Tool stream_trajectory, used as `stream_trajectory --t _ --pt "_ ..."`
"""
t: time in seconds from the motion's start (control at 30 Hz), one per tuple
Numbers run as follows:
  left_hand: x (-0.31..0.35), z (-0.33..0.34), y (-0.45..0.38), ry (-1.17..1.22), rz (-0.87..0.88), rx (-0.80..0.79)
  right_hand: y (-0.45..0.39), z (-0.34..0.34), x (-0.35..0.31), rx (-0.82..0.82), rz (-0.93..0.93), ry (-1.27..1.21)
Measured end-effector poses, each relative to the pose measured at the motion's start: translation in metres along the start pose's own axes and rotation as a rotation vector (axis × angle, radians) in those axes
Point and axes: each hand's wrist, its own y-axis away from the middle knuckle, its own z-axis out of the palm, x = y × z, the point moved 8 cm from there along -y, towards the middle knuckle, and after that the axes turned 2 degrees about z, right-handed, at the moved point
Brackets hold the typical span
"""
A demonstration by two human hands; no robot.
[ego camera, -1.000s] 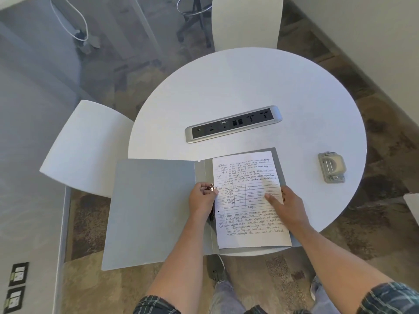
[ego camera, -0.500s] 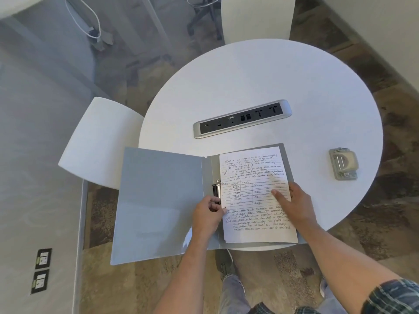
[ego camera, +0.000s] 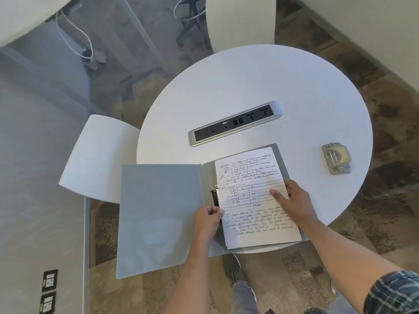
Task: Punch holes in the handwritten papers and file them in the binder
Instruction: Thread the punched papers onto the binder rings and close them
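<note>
A grey binder (ego camera: pixel 158 214) lies open at the near edge of the round white table (ego camera: pixel 260 87), its left cover hanging past the rim. Handwritten papers (ego camera: pixel 251 196) rest on its right half, next to the black clip mechanism (ego camera: pixel 214 197) at the spine. My left hand (ego camera: pixel 207 219) pinches the lower end of that clip beside the sheets' left edge. My right hand (ego camera: pixel 293 200) lies flat on the right side of the papers, fingers spread, pressing them down. The beige hole punch (ego camera: pixel 336 158) stands apart at the table's right.
A silver power-socket strip (ego camera: pixel 235 125) is set into the table's middle. White chairs stand at the left (ego camera: pixel 99 155) and at the far side (ego camera: pixel 240 21). Cables trail on the floor at the upper left. My legs and shoes show below the table edge.
My left hand has slid down the spine from the clip's upper end to its lower end. My right hand stays on the papers. The camera has shifted back and left.
</note>
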Motion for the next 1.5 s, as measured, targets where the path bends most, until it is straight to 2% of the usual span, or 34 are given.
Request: stream_trajectory --t 0.17,0.63,0.8,1.1,1.27,1.4,1.5 --pt "-0.002 0.001 -0.007 -0.012 -0.098 -0.095 -0.001 -0.001 0.002 -0.028 0.011 -0.019" --pt "0.004 -0.003 -0.021 -0.147 -0.16 -0.235 0.0 -0.001 0.001 -0.038 0.021 -0.005" --pt "0.008 -0.001 -0.024 -0.222 -0.124 -0.298 0.0 -0.002 0.001 -0.029 0.022 -0.004" --pt "0.006 -0.001 -0.02 -0.172 -0.106 -0.267 -0.001 -0.002 0.002 -0.014 0.036 -0.053" --pt "0.013 -0.001 -0.013 -0.135 0.005 -0.26 0.002 -0.002 -0.003 -0.002 0.035 -0.079" --pt "0.015 -0.005 -0.004 -0.237 0.129 -0.066 0.003 -0.002 -0.005 -0.008 0.009 -0.092" --pt "0.013 -0.002 0.001 -0.273 0.163 0.008 0.004 -0.006 -0.006 0.001 -0.002 -0.082"
